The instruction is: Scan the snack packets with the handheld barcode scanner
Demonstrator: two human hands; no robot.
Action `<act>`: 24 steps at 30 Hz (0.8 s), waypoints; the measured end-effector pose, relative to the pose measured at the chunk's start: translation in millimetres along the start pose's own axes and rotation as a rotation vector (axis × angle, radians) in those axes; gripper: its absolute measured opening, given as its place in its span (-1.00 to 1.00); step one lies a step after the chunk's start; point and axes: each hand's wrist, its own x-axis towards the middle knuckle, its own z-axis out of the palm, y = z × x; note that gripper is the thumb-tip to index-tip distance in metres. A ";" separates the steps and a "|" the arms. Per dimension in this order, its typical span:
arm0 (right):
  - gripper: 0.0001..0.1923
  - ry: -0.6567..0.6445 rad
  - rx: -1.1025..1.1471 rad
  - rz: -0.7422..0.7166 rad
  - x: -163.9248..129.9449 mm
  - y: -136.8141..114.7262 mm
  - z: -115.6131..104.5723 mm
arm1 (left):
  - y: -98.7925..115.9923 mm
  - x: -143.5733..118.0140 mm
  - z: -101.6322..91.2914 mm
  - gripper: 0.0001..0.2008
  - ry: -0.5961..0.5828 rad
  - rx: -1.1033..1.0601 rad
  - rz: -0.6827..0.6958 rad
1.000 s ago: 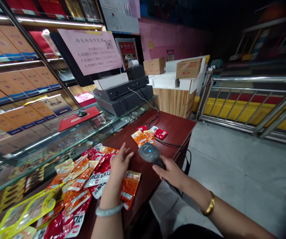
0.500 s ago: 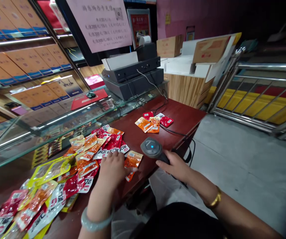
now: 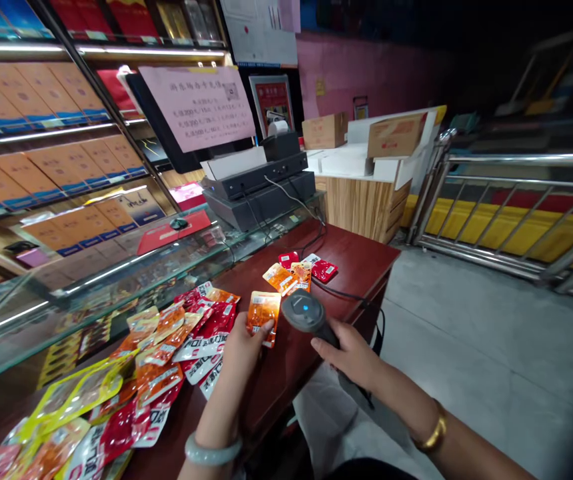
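Between the thumb and fingers of my left hand (image 3: pixel 246 343) is an orange snack packet (image 3: pixel 263 308), held up over the dark red table (image 3: pixel 286 373). My right hand (image 3: pixel 349 353) grips a barcode scanner (image 3: pixel 306 312) by its handle; a blue light glows on its head, which is just right of the packet. To the left lies a heap of red, orange and yellow snack packets (image 3: pixel 166 347). Beyond the scanner, a small group of orange and red packets (image 3: pixel 291 273) rests on the table.
A glass display counter (image 3: pixel 116 287) runs along the left, bearing a black till (image 3: pixel 261 193) and a monitor with a pink sign (image 3: pixel 196 107). The scanner's black cable (image 3: pixel 351 297) crosses the table. A metal railing (image 3: pixel 506 207) and grey floor (image 3: pixel 466 333) are on the right.
My left hand has picked up the orange packet and raised it upright beside the scanner. The camera view has tilted upward; my right hand still holds the scanner.
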 end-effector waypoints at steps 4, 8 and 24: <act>-0.68 -0.014 0.016 -0.013 12.4 -7.8 -5.9 | 6.9 17.0 15.8 -0.56 0.028 -0.100 0.084; -0.69 -0.039 0.042 0.018 22.4 -8.9 -8.0 | 20.4 31.4 25.6 -0.64 0.045 -0.086 0.149; -0.71 0.008 0.115 0.020 45.1 7.6 -14.4 | 42.5 71.5 55.2 -0.66 -0.048 -0.131 0.041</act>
